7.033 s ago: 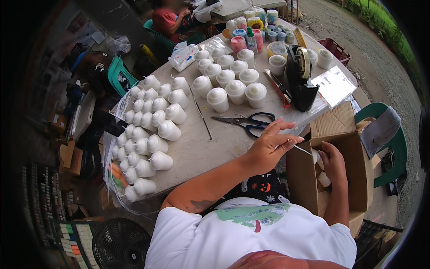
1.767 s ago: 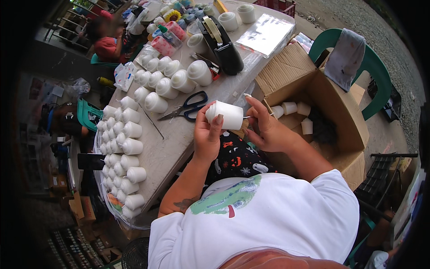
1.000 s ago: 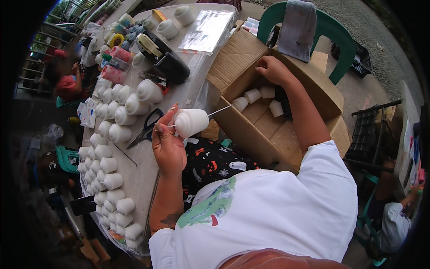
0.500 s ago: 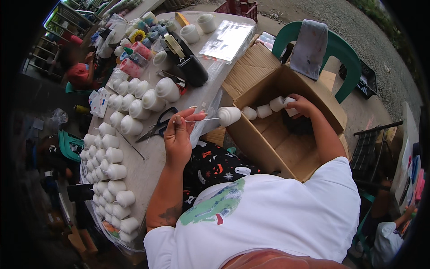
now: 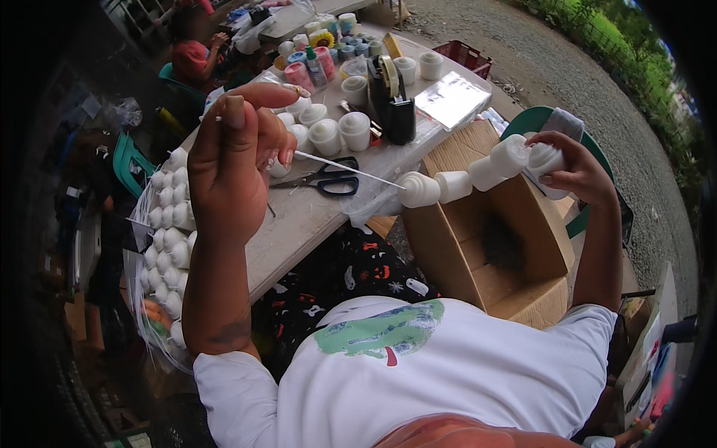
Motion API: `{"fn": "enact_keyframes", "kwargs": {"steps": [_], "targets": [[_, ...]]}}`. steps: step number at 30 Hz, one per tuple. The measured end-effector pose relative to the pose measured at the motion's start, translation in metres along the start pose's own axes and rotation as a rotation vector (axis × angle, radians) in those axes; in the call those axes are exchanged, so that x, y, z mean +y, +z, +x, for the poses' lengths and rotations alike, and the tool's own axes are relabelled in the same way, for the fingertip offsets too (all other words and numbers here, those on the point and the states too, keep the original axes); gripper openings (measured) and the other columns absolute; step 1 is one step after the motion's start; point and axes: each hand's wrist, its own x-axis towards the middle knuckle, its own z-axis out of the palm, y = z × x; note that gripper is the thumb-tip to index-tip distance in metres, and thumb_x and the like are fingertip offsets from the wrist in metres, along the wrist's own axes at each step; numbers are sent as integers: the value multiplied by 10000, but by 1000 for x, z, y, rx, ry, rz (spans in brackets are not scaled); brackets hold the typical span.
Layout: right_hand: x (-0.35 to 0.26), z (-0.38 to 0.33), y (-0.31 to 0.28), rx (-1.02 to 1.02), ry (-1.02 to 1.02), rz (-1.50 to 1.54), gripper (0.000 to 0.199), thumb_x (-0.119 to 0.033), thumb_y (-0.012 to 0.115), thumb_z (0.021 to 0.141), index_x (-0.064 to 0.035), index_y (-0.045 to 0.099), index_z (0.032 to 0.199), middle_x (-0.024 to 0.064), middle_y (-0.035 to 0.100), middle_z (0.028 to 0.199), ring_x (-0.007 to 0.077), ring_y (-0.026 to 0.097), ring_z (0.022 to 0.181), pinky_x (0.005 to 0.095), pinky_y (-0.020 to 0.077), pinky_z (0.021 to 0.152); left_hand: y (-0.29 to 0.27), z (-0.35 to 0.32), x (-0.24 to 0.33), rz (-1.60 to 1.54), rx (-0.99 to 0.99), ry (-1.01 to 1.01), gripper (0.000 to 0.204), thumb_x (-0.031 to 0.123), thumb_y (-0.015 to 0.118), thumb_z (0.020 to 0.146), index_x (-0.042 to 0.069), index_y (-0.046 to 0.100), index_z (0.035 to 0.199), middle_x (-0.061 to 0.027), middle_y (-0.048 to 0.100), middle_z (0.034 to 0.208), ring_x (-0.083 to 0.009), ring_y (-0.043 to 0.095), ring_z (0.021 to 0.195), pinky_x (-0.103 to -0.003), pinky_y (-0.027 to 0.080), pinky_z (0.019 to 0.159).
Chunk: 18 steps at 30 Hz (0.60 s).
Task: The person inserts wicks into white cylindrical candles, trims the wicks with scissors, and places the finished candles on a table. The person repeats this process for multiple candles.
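Observation:
My left hand (image 5: 235, 160) is raised above the table's near edge, its fingers pinched on a thin white string (image 5: 347, 170). That string runs taut to the right into a row of small white pot-shaped pieces (image 5: 418, 190) with stepped ends, hanging in a line. At the row's other end my right hand (image 5: 573, 168) has its fingers wrapped round a white pot-shaped piece (image 5: 547, 160). The row spans above an open cardboard box (image 5: 442, 250). More white pot-shaped pieces (image 5: 325, 137) stand in rows on the table, partly hidden behind my left hand and forearm.
On the table (image 5: 287, 239) lie dark-handled scissors (image 5: 340, 179) beside a black tape dispenser (image 5: 392, 108). Painted pots (image 5: 299, 75) and a silvery sheet (image 5: 452, 97) are farther back. A green chair (image 5: 530, 118) stands behind the box. A person in red (image 5: 193, 58) sits far left.
Both hands have come up, the left one nearer to me. My right hand has lifted the row of white pieces out of the box. My view has shifted, showing more of the gravel and greenery.

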Motion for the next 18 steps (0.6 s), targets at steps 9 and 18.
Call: {"fn": "enact_keyframes", "kwargs": {"steps": [9,18], "targets": [[-131,111,87,-266,-323,-144,523,-231,757,718,-51,574,1174,75,635,1034,162,603,925,289,489,817,-89,0,134,860,145,-216,246,197,460,983,36,639,1032,-21,520,655,-101,473,581,-262,404,567],[-147,172,235,-560,-196,-70,439,-126,735,806,-34,539,1188,69,625,996,132,599,920,275,493,825,-149,28,89,1034,50,-135,364,346,457,997,57,663,1079,-49,682,1022,-120,607,989,-265,442,921]]}}
